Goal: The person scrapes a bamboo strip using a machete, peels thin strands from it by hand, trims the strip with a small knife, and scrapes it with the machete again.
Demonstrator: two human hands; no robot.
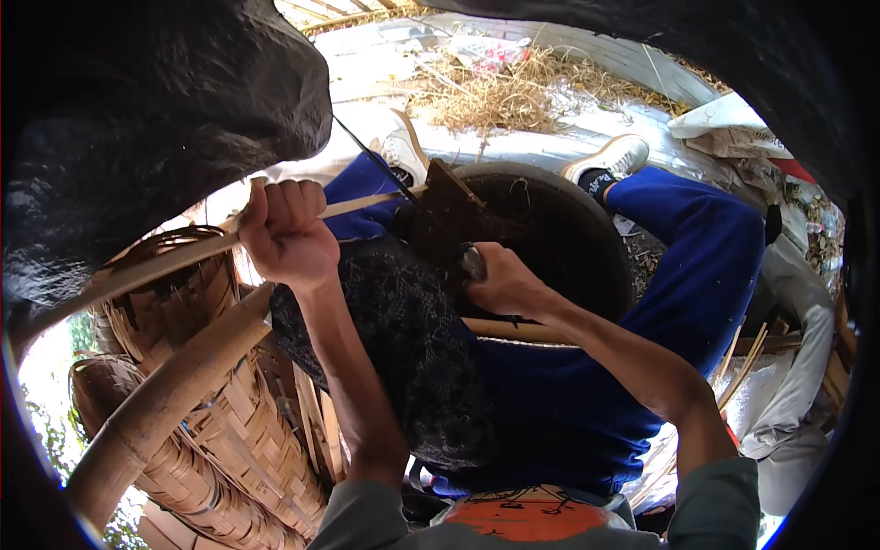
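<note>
My left hand (289, 229) is closed around a long pale bamboo strip (170, 266), which slants from the lower left up toward the middle. My right hand (509, 284) grips the handle of a knife (371, 156), whose long dark blade shows almost edge-on and points up and left. The strip's far end meets the blade beside a brown flat piece (449, 206), which looks like wood or rusty metal. Below both hands a dark patterned cloth (394, 339) covers my left thigh. What fixes the brown piece is hidden.
A large round dark tub (600, 238) stands between my legs. Woven bamboo baskets (243, 440) and a thick bamboo pole (165, 403) are at my left. Dry straw (495, 92) lies beyond my feet. Black sheeting (165, 110) hangs at upper left, close to my left hand.
</note>
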